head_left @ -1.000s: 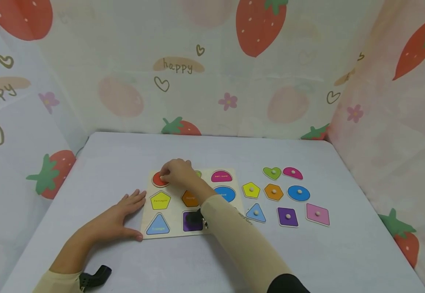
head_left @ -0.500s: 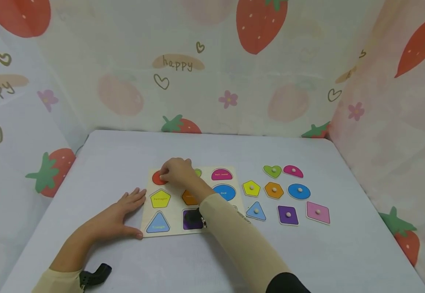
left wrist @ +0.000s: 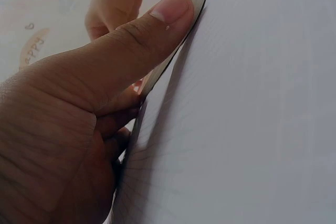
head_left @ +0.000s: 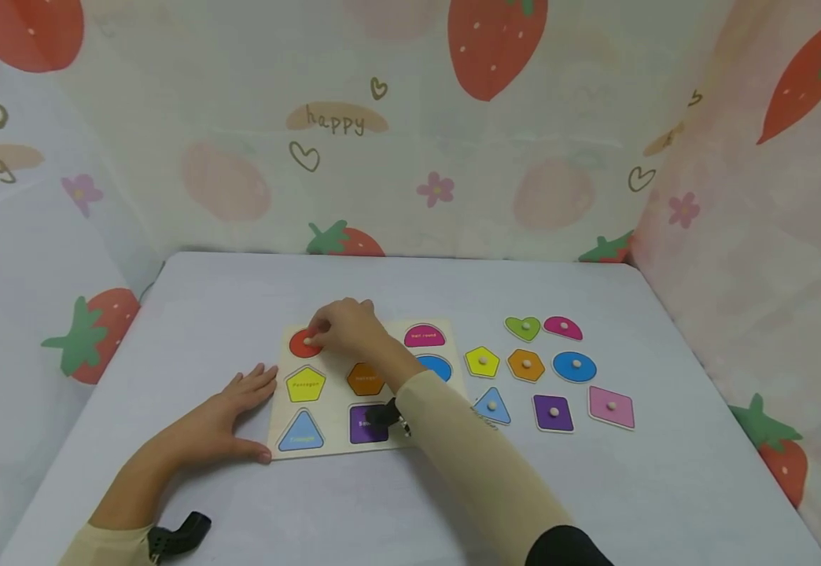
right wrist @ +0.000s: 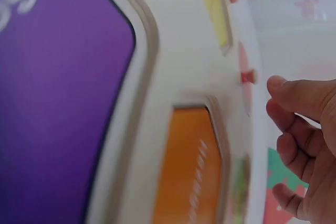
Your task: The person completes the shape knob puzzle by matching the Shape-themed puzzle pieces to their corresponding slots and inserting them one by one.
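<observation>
A pale puzzle board (head_left: 337, 417) with coloured shape recesses lies on the table. In its upper left recess sits a red round piece (head_left: 299, 343), its small knob showing. My right hand (head_left: 349, 326) is just to the right of that knob; in the right wrist view a gap separates my thumb and index fingertips from the knob (right wrist: 249, 76). That hand (right wrist: 310, 135) holds nothing, its fingers loosely bent. My left hand (head_left: 221, 424) rests at the board's left edge with fingers extended, and its thumb (left wrist: 152, 24) touches the edge in the left wrist view.
Several knobbed pieces lie right of the board, among them a green heart (head_left: 522, 328), a yellow pentagon (head_left: 477, 362), an orange hexagon (head_left: 526, 374), a blue oval (head_left: 566, 367), a purple square (head_left: 548, 420) and a pink rectangle (head_left: 616, 417). Strawberry-print curtains (head_left: 396, 189) surround the table.
My right fingers have come off the red round piece, and its knob now shows. The head view has shifted slightly. My left hand stays at the board's edge.
</observation>
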Demonstrator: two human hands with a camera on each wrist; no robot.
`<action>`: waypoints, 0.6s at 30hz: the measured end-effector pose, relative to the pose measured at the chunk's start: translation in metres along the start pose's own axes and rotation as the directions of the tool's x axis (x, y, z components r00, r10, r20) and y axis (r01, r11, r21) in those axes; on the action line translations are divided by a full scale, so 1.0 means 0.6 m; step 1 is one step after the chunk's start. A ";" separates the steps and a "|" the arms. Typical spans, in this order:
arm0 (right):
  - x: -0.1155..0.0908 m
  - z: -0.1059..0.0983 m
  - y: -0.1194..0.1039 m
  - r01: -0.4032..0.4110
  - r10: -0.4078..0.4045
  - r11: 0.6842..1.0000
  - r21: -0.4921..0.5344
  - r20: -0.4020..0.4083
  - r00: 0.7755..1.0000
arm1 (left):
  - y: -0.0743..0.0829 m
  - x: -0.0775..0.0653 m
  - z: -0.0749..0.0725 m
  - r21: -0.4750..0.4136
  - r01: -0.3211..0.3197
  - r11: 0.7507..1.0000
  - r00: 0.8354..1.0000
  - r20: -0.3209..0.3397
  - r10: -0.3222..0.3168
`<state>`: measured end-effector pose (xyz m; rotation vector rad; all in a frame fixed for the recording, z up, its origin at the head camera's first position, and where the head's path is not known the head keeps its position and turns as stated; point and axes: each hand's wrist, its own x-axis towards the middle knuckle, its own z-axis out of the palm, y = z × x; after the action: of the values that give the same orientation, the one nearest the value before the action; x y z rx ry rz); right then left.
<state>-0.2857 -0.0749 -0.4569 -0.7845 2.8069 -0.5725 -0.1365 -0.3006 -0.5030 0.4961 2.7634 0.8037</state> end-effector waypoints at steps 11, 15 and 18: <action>-0.048 -0.056 0.037 0.096 -0.100 0.995 -0.040 -0.109 0.989 | 0.000 0.000 0.002 0.003 0.029 1.000 1.000 -0.001 -0.029; -0.073 -0.079 0.054 0.126 -0.134 0.990 -0.062 -0.144 0.980 | -0.001 0.001 0.003 0.006 0.026 1.000 1.000 -0.002 -0.026; -0.094 -0.094 0.065 0.133 -0.143 0.989 -0.068 -0.170 0.975 | -0.002 0.001 0.004 0.004 0.023 1.000 1.000 0.001 -0.023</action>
<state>-0.2709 0.0036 -0.4182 -0.9933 2.9553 -0.6136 -0.1367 -0.3002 -0.5055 0.4646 2.7647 0.7926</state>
